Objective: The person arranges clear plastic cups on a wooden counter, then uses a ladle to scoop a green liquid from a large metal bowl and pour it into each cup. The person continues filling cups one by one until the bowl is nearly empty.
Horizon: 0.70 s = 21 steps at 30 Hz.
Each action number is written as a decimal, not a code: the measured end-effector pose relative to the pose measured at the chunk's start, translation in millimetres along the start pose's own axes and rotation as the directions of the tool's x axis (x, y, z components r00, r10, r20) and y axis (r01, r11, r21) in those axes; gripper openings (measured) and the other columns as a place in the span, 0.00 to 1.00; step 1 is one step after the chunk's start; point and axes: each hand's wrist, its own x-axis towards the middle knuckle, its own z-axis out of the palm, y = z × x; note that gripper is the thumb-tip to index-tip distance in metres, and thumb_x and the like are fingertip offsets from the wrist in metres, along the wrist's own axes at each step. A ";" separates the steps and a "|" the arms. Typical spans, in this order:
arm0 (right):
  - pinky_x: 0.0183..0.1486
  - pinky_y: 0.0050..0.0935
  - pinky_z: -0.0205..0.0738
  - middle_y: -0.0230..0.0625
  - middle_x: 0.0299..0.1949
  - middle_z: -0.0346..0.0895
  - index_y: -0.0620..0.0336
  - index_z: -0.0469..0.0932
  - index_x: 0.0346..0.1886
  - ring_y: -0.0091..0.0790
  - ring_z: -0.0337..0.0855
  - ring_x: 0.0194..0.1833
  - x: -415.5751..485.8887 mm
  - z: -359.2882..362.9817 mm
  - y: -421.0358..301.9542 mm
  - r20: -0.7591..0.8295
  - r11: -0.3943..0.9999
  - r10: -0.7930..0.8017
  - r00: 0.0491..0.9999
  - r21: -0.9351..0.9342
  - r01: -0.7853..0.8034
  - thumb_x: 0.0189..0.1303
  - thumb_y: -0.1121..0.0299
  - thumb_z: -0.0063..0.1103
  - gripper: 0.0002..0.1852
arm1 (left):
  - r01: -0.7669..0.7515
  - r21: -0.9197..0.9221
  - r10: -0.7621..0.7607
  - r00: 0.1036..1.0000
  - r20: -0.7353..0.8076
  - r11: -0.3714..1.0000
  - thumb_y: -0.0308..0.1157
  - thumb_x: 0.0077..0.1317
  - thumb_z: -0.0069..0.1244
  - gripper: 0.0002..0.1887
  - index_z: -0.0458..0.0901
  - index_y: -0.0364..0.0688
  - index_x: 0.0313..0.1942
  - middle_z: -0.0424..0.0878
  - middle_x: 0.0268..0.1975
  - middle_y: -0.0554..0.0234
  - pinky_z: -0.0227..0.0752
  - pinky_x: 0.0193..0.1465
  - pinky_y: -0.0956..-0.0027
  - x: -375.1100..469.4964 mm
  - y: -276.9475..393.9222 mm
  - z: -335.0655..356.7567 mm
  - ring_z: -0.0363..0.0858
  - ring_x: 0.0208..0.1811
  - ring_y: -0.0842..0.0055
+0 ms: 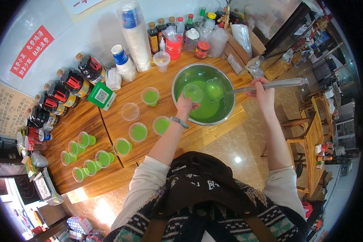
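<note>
My left hand (185, 106) holds a clear plastic cup (193, 92) over a large stainless steel bowl (231, 109) of green liquid (206, 111). Close to the cup's right side is the round head of a ladle (214, 89), with green liquid in it. My right hand (260, 87) grips the ladle's long metal handle. Left of the bowl, several clear cups with green liquid (139, 132) stand on the wooden table. Among them is a clear cup (130, 112) with no green in it. More filled cups (104, 158) stand in two rows farther left.
Along the wall stand large dark bottles (74, 82), a green card with a printed code (101, 95), stacked cups (136, 42), a red tub (173, 47), a red-lidded jar (202, 49) and an open cardboard box (237, 57). Wooden tables and chairs (313, 145) stand at right.
</note>
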 end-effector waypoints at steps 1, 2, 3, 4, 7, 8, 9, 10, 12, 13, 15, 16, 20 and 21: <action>0.21 0.18 0.73 0.34 0.24 0.70 0.67 0.69 0.27 0.24 0.75 0.20 -0.7 2.2 -4.5 0.024 1.000 -0.015 1.000 -0.002 0.015 0.55 0.78 0.41 0.06 | 0.001 0.004 -0.001 1.000 0.028 1.000 0.24 0.62 0.26 0.27 0.41 0.40 0.62 0.79 0.30 0.46 0.75 0.27 0.72 -3.4 2.6 2.8 0.80 0.25 0.68; 0.22 0.19 0.73 0.34 0.24 0.70 0.67 0.70 0.27 0.24 0.75 0.21 -3.0 5.7 -7.4 0.034 0.999 -0.042 0.999 -0.010 0.042 0.55 0.77 0.41 0.06 | -0.006 -0.018 0.006 0.999 0.042 1.000 0.23 0.62 0.27 0.27 0.41 0.39 0.62 0.78 0.30 0.46 0.74 0.25 0.73 -4.0 2.4 6.1 0.80 0.24 0.68; 0.22 0.19 0.73 0.34 0.24 0.70 0.67 0.70 0.27 0.24 0.75 0.21 -6.2 11.5 -10.5 0.050 0.997 -0.070 0.996 -0.016 0.071 0.55 0.77 0.41 0.06 | -0.013 -0.044 0.015 0.999 0.050 0.999 0.23 0.62 0.28 0.27 0.41 0.39 0.62 0.78 0.30 0.46 0.74 0.23 0.73 -4.9 2.3 8.7 0.80 0.23 0.68; 0.23 0.20 0.72 0.34 0.24 0.70 0.66 0.70 0.27 0.24 0.75 0.21 -9.9 17.3 -13.7 0.067 0.995 -0.098 0.993 -0.021 0.099 0.54 0.77 0.41 0.06 | -0.021 -0.070 0.025 0.998 0.059 0.997 0.23 0.62 0.29 0.27 0.42 0.38 0.62 0.77 0.30 0.46 0.73 0.20 0.74 -5.7 2.3 11.0 0.80 0.22 0.68; 0.28 0.17 0.71 0.31 0.25 0.69 0.65 0.69 0.29 0.22 0.73 0.23 -28.1 31.6 -21.0 0.159 0.972 -0.174 0.972 -0.133 0.195 0.56 0.77 0.40 0.05 | 0.017 -0.053 -0.013 0.997 0.070 0.998 0.24 0.62 0.28 0.29 0.36 0.38 0.63 0.79 0.30 0.43 0.75 0.29 0.70 -7.9 7.6 17.4 0.80 0.26 0.66; 0.29 0.18 0.69 0.31 0.23 0.71 0.65 0.70 0.29 0.21 0.73 0.24 -33.9 34.4 -23.3 0.188 0.950 -0.194 0.963 -0.209 0.233 0.56 0.78 0.42 0.05 | 0.014 -0.058 -0.009 0.997 0.077 0.998 0.24 0.62 0.28 0.29 0.36 0.39 0.63 0.79 0.30 0.43 0.75 0.29 0.70 -9.5 9.6 18.3 0.80 0.26 0.66; 0.27 0.20 0.68 0.34 0.21 0.71 0.64 0.70 0.28 0.24 0.74 0.22 -39.5 36.9 -25.8 0.193 0.913 -0.254 0.948 -0.275 0.300 0.55 0.78 0.43 0.04 | 0.008 -0.063 -0.003 0.997 0.083 0.998 0.24 0.62 0.28 0.29 0.36 0.39 0.63 0.79 0.30 0.43 0.75 0.29 0.71 -10.0 11.1 18.5 0.80 0.26 0.66; 0.25 0.23 0.68 0.36 0.19 0.70 0.64 0.71 0.28 0.26 0.74 0.21 -45.2 39.2 -28.1 0.202 0.868 -0.311 0.929 -0.339 0.364 0.54 0.78 0.45 0.03 | 0.002 -0.069 0.004 0.996 0.089 0.998 0.24 0.62 0.28 0.29 0.37 0.39 0.63 0.79 0.30 0.43 0.75 0.29 0.71 -10.8 12.4 18.2 0.80 0.26 0.66; 0.22 0.25 0.66 0.42 0.17 0.70 0.63 0.73 0.28 0.31 0.74 0.19 -54.6 41.2 -35.3 0.220 0.763 -0.430 0.876 -0.430 0.483 0.51 0.78 0.49 0.02 | -0.018 -0.073 0.025 0.995 0.100 0.997 0.24 0.62 0.28 0.29 0.37 0.40 0.63 0.79 0.30 0.43 0.74 0.28 0.71 -12.8 14.5 17.5 0.80 0.26 0.66; 0.22 0.25 0.66 0.42 0.18 0.70 0.63 0.73 0.28 0.31 0.74 0.19 -57.6 40.3 -36.8 0.222 0.749 -0.458 0.861 -0.425 0.508 0.50 0.78 0.49 0.02 | -0.028 -0.075 0.036 0.994 0.107 0.997 0.24 0.62 0.28 0.29 0.38 0.40 0.63 0.79 0.30 0.43 0.74 0.28 0.71 -13.7 15.4 17.4 0.80 0.26 0.67; 0.22 0.25 0.66 0.42 0.18 0.71 0.63 0.73 0.27 0.32 0.74 0.19 -61.9 38.4 -38.9 0.225 0.719 -0.511 0.830 -0.418 0.556 0.50 0.79 0.50 0.02 | -0.028 -0.069 0.036 0.994 0.106 0.997 0.24 0.62 0.27 0.29 0.38 0.40 0.63 0.79 0.30 0.44 0.74 0.28 0.72 -16.1 16.8 18.0 0.80 0.25 0.67; 0.23 0.24 0.66 0.42 0.18 0.71 0.63 0.73 0.27 0.32 0.75 0.19 -62.9 37.6 -41.4 0.231 0.692 -0.542 0.808 -0.423 0.585 0.49 0.80 0.50 0.03 | -0.028 -0.067 0.035 0.994 0.106 0.997 0.24 0.62 0.27 0.29 0.39 0.41 0.63 0.79 0.30 0.44 0.74 0.28 0.72 -17.6 17.5 18.4 0.80 0.25 0.68; 0.25 0.23 0.69 0.38 0.21 0.73 0.65 0.72 0.28 0.31 0.76 0.21 -64.6 30.4 -44.6 0.187 0.752 -0.526 0.830 -0.353 0.556 0.51 0.80 0.48 0.02 | -0.042 -0.094 0.054 0.989 0.135 0.995 0.24 0.61 0.27 0.28 0.41 0.41 0.63 0.79 0.30 0.45 0.73 0.28 0.73 -18.7 19.0 18.3 0.80 0.25 0.69; 0.25 0.23 0.70 0.38 0.22 0.73 0.66 0.71 0.28 0.31 0.77 0.22 -59.5 26.8 -40.7 0.148 0.799 -0.509 0.848 -0.286 0.529 0.52 0.79 0.46 0.03 | -0.042 -0.095 0.055 0.989 0.137 0.995 0.24 0.62 0.27 0.28 0.41 0.41 0.63 0.79 0.30 0.45 0.73 0.28 0.73 -19.9 20.6 19.0 0.80 0.25 0.70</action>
